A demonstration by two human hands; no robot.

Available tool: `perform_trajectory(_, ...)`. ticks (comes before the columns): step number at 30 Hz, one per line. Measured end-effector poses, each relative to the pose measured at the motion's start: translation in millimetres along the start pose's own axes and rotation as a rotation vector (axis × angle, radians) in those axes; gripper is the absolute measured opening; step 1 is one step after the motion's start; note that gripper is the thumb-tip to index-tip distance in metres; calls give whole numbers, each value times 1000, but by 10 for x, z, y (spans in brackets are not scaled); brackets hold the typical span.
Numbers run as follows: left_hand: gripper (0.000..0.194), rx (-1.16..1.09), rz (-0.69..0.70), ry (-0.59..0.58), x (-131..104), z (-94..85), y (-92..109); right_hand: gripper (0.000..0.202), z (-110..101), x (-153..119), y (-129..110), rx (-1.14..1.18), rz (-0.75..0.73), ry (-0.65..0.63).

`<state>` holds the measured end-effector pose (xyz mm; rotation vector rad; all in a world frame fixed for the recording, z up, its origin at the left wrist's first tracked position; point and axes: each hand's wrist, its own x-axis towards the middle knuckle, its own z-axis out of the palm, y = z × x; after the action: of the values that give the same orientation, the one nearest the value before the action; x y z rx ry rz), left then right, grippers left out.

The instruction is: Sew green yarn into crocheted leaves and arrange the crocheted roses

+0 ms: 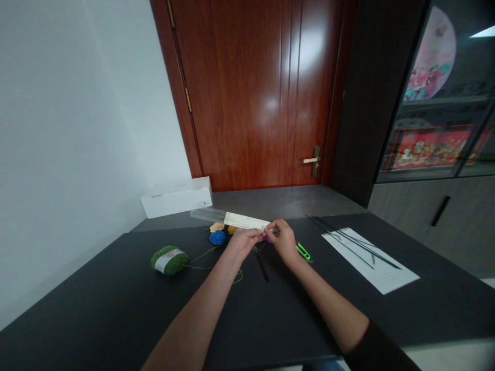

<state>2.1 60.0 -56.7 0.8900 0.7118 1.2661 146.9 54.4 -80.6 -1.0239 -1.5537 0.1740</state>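
My left hand [244, 242] and my right hand [283, 238] meet over the middle of the dark table, fingertips pinched on something small and pale that I cannot make out. A bit of purple [267, 238] shows just below the fingers. Beyond them lies a cream ruler-like strip [245, 221]. Blue [217, 237] and peach [217, 226] flowers rest left of my left hand, with a yellow one [232, 230] partly behind it. Green yarn runs from a labelled ball [169, 259] toward my hands. A dark stick [262, 266] lies below them.
Bright green scissors or a cutter handle [303, 251] lies right of my right hand. Farther right, dark green stems [358, 240] cross a white sheet [381, 275]. A long white box [178, 198] stands at the back left, near clear plastic [208, 214].
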Motion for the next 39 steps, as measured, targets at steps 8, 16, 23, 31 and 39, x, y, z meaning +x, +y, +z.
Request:
perform_trajectory(8, 42, 29, 35, -17, -42, 25, -1, 15, 1, -6, 17, -1, 80, 15)
perform_trajectory(16, 31, 154, 121, 48, -55, 127, -36, 23, 18, 42, 130, 111, 266, 54)
perform_trajectory(23, 22, 234, 131, 29, -62, 163, 15, 21, -3, 65, 166, 212, 325, -133)
perform_trajectory(31, 22, 268, 109, 21, -88, 175, 79, 24, -35, 62, 119, 164, 257, -157)
perform_trajectory(39, 26, 254, 107, 18, -65, 170, 64, 29, 3, 20, 89, 163, 252, -104)
